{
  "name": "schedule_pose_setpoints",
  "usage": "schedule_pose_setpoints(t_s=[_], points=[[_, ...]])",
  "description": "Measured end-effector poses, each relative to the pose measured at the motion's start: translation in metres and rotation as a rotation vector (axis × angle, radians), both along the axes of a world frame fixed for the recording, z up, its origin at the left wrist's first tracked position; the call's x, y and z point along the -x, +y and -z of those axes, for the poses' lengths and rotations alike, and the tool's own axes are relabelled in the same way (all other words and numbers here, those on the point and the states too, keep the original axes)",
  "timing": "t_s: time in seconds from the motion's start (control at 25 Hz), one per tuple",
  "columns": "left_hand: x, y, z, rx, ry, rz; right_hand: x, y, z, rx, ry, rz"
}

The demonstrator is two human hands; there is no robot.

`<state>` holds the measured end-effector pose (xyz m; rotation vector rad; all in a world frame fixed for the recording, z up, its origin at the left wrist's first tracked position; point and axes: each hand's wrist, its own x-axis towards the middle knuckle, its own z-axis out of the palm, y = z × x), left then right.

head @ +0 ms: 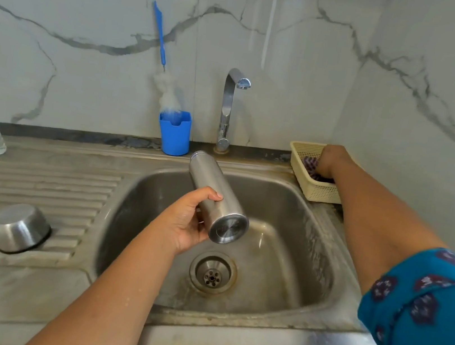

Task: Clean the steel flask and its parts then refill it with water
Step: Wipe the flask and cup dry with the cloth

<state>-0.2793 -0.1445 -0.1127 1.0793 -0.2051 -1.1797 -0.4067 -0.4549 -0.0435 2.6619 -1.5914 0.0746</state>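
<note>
Upper centre: bright blue plastic cup [175, 133], blue-handled white bottle brush [164, 74]. Right: cream lattice basket [307, 184]; teal sleeve [429, 314], dark purple floral print. White, grey-veined marble wall [97, 5].

Home kitchen: steel sink [329, 214] with draining board [40, 188], tap [228, 107] at far wall, marble-patterned wall tiles [97, 5].

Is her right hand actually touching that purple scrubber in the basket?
Touching. The head view shows the right hand reaching into the basket, its fingers down on the purple scrubber, with no gap visible between them.
</note>
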Motion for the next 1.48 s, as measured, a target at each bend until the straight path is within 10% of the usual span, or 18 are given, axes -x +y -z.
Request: schedule_pose_setpoints(t_s=[0.24,0.4,0.6,1.0,1.2,1.48], points=[[-0.009,-0.002,0.006,0.015,-0.011,0.039,0.034,-0.007,-0.029,-0.137,-0.932,0.175],[-0.002,0.008,-0.01,0.037,-0.036,0.029,0.047,0.058,-0.049,-0.887,-1.817,-0.083],[0.006,0.04,-0.031,0.118,-0.063,-0.023,0.049,0.168,-0.016,-1.587,-2.224,-0.117],[-0.005,0.06,-0.027,0.024,-0.435,0.018,0.001,0.25,-0.03,-1.359,-2.074,-0.247],[-0.018,0.045,-0.016,0.15,-0.454,0.009,-0.055,0.268,-0.007,-0.504,-1.031,-0.555],[-0.047,0.05,-0.018,0.292,-0.239,-0.117,-0.03,0.308,0.049,-0.802,-1.002,-0.606]])
